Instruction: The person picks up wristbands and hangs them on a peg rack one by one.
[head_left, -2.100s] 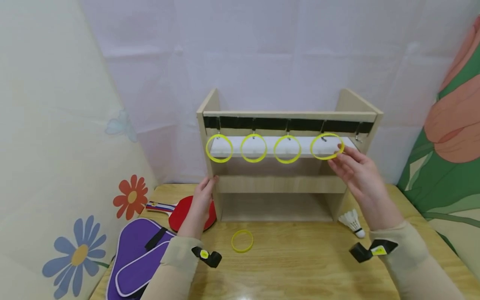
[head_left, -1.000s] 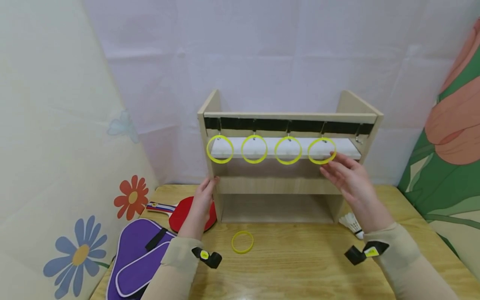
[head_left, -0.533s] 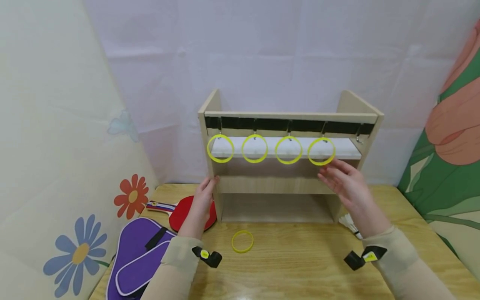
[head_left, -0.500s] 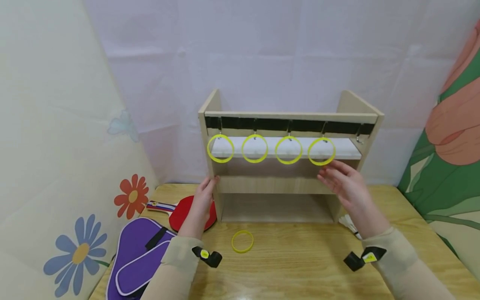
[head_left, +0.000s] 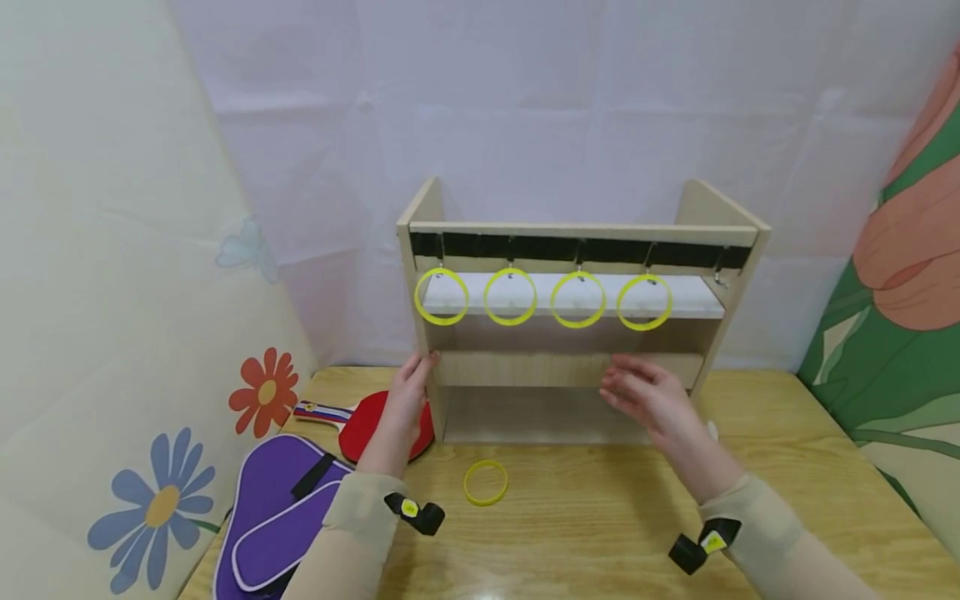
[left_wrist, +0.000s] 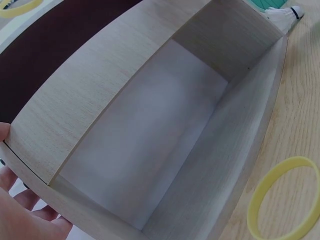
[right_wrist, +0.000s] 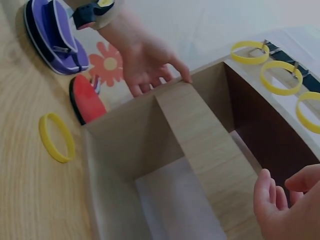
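Pale wooden shelf unit [head_left: 570,369] stands on the table. My left hand [head_left: 405,396] grips its left side panel, thumb at the front and fingers behind, as the left wrist view shows. Several yellow rings hang from hooks along a black strip [head_left: 543,248]; the rightmost hanging ring [head_left: 644,328] is on the fourth hook, and the fifth hook [head_left: 720,279] bears none. Another yellow ring [head_left: 486,502] lies on the table before the unit. Below the hanging rings, my right hand [head_left: 652,404] is in front of the middle board, holding nothing, its fingers loosely bent.
A red table-tennis bat [head_left: 367,425] lies left of the unit, partly behind my left forearm. The purple bat case [head_left: 277,508] is nearer, at the table's left. A shuttlecock [left_wrist: 285,17] lies beyond the unit's right side, mostly hidden by my right arm in the head view.
My right hand has let go of the fourth ring, which hangs from its hook, and has moved down and left. My left hand has stayed on the panel.
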